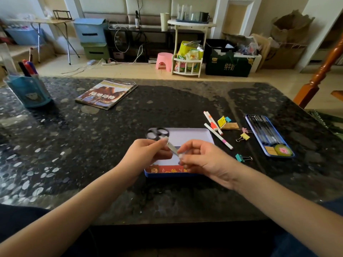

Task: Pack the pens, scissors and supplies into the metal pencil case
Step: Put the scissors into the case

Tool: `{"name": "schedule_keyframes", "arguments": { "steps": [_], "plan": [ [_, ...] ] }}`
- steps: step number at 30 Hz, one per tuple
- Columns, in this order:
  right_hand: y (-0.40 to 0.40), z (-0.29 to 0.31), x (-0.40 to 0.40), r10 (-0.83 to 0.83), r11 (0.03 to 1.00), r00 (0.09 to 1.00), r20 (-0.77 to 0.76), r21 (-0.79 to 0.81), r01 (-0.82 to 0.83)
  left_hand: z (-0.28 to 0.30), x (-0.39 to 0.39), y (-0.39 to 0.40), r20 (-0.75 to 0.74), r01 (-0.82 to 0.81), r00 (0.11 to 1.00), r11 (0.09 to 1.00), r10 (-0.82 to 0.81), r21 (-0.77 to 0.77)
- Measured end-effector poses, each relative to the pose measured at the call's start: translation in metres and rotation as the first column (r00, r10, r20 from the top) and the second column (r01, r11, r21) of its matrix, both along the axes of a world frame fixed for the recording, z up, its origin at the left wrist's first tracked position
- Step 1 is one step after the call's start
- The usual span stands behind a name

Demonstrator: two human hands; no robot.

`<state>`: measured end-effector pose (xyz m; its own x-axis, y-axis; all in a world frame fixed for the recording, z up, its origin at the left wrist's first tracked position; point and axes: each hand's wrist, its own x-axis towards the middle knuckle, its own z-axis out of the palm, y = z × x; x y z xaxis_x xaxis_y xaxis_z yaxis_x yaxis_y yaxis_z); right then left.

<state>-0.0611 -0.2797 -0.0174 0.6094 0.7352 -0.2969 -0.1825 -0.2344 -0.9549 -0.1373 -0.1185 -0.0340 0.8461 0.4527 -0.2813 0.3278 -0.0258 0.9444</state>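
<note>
1. Fingers [164, 140] of the left hand [146, 154] curl round the scissors [163, 139] just below the dark handles, while the right hand [200, 158] pinches the tip of the blades; both hands hold the scissors in the air over the open metal pencil case [189, 138].
2. At the far left of the dark speckled table [74, 145] stands a blue pen cup [29, 90] with a few markers sticking out of it.
3. Further right, near the far edge, lies a magazine [106, 94] with a brown picture on its cover.
4. In the middle, close to the person, the pencil case lies flat with a pale inside and a blue rim; a red printed strip shows along its near wall.
5. Just to the right of the case lie three white pens [213, 123], two with orange bands and one with a pink band, all slanted.
6. Beside them sit a small yellow packet [221, 121] and a tan card [231, 126], touching each other.
7. Near these lie a yellow binder clip [244, 137], a pink one just behind it, and a teal binder clip [241, 157] closer to the person.
8. Furthest right, a blue tray [249, 125] holds a row of dark pens, yellow sticky notes and a green roll of tape.
</note>
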Motion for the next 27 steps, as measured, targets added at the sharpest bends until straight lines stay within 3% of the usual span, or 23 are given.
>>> {"name": "schedule_keyframes", "arguments": {
  "steps": [3, 5, 8, 10, 13, 15, 17, 21, 27],
  "plan": [
    [0.008, -0.008, -0.011, 0.142, 0.989, 0.980, 0.137, -0.061, -0.135, -0.008, -0.004, 0.000, 0.009, 0.011, 1.000, 0.986, -0.010, -0.164],
    [0.012, -0.013, -0.016, 0.203, 0.978, 0.968, 0.147, -0.073, -0.194, -0.009, -0.006, -0.001, 0.020, 0.011, 1.000, 0.963, -0.005, -0.269],
    [0.015, -0.013, -0.015, 0.232, 0.971, 0.963, 0.136, -0.096, -0.220, -0.004, -0.005, -0.001, 0.020, 0.010, 1.000, 0.963, -0.005, -0.270],
    [0.015, -0.009, -0.007, 0.157, 0.984, 0.939, 0.305, -0.123, -0.125, -0.001, -0.004, 0.003, 0.012, 0.027, 1.000, 0.973, -0.025, -0.231],
    [0.011, -0.004, 0.015, 0.064, 0.982, 0.725, 0.686, -0.174, 0.078, 0.006, -0.003, 0.007, -0.042, 0.099, 0.993, 0.981, -0.108, -0.169],
    [0.006, -0.007, 0.029, 0.109, 0.969, 0.565, 0.818, -0.215, 0.123, 0.007, -0.002, 0.008, -0.072, 0.156, 0.984, 0.981, -0.165, -0.117],
    [0.002, -0.012, 0.038, 0.161, 0.962, 0.497, 0.853, -0.247, 0.113, 0.007, -0.001, 0.008, -0.082, 0.193, 0.977, 0.979, -0.198, -0.072],
    [0.000, -0.015, 0.044, 0.245, 0.947, 0.479, 0.843, -0.314, 0.067, 0.001, 0.002, 0.011, -0.130, 0.235, 0.965, 0.971, -0.228, 0.037],
    [-0.002, -0.014, 0.049, 0.272, 0.937, 0.538, 0.798, -0.347, 0.041, -0.009, 0.006, 0.015, -0.129, 0.332, 0.941, 0.927, -0.312, 0.176]
  ]
}}
